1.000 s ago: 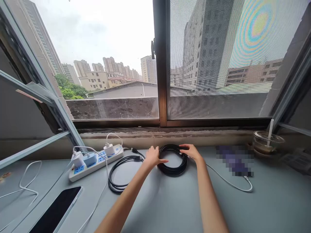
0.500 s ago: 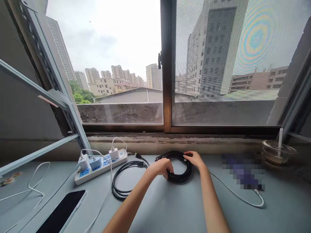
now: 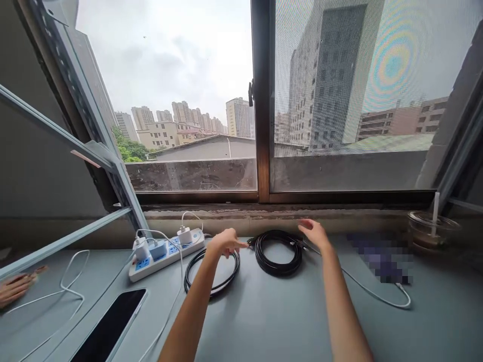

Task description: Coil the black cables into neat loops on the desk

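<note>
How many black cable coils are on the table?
2: a thinner coil partly hidden by the left hand, and a thicker coil between that hand and the right hand.

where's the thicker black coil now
In the head view, the thicker black coil lies right of centre on the table, between the left hand and right hand.
</note>
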`<state>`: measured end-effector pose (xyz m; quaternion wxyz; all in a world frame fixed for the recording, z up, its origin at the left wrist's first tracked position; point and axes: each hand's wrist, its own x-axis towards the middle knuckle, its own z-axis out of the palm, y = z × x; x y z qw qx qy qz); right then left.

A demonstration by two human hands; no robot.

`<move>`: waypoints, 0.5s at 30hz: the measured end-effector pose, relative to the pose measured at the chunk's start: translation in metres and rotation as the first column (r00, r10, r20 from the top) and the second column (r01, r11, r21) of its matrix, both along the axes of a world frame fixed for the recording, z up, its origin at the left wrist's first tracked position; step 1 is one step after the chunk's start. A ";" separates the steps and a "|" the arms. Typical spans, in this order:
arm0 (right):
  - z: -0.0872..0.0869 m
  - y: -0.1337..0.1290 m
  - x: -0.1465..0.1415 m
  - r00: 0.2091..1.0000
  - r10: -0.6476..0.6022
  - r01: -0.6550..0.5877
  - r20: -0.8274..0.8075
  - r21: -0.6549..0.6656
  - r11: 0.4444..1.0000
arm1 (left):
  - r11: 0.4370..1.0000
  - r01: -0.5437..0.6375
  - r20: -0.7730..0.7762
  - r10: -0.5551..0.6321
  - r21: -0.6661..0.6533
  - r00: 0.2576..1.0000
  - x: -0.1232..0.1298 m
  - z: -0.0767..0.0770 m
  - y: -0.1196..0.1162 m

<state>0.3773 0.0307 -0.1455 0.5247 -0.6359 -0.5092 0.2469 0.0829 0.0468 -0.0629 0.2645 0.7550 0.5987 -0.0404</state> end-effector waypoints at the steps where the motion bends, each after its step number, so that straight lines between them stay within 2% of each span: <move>1: 0.009 -0.003 0.004 1.000 -0.024 0.025 -0.012 0.048 0.999 | 0.995 -0.042 -0.074 0.036 -0.088 0.997 -0.005 -0.002 0.000; 4: 0.037 -0.013 0.011 0.997 -0.059 0.068 -0.052 0.195 0.978 | 0.950 -0.129 -0.224 0.065 -0.286 0.972 -0.007 -0.012 -0.004; 8: 0.066 -0.029 0.005 0.997 -0.022 0.046 -0.077 0.318 0.947 | 0.930 -0.154 -0.243 0.073 -0.335 0.967 0.007 -0.020 -0.011; 10: 0.078 -0.037 -0.001 0.997 0.004 0.021 -0.071 0.351 0.936 | 0.942 -0.169 -0.212 0.109 -0.291 0.971 0.011 -0.018 -0.013; 12: 0.089 -0.046 -0.008 0.998 0.022 0.006 -0.067 0.387 0.922 | 0.963 -0.190 -0.133 0.167 -0.191 0.977 0.011 -0.011 -0.014; 15: 0.105 -0.060 -0.016 0.994 0.077 -0.039 -0.072 0.430 0.902 | 0.963 -0.255 0.093 0.247 0.089 0.964 0.001 0.008 -0.014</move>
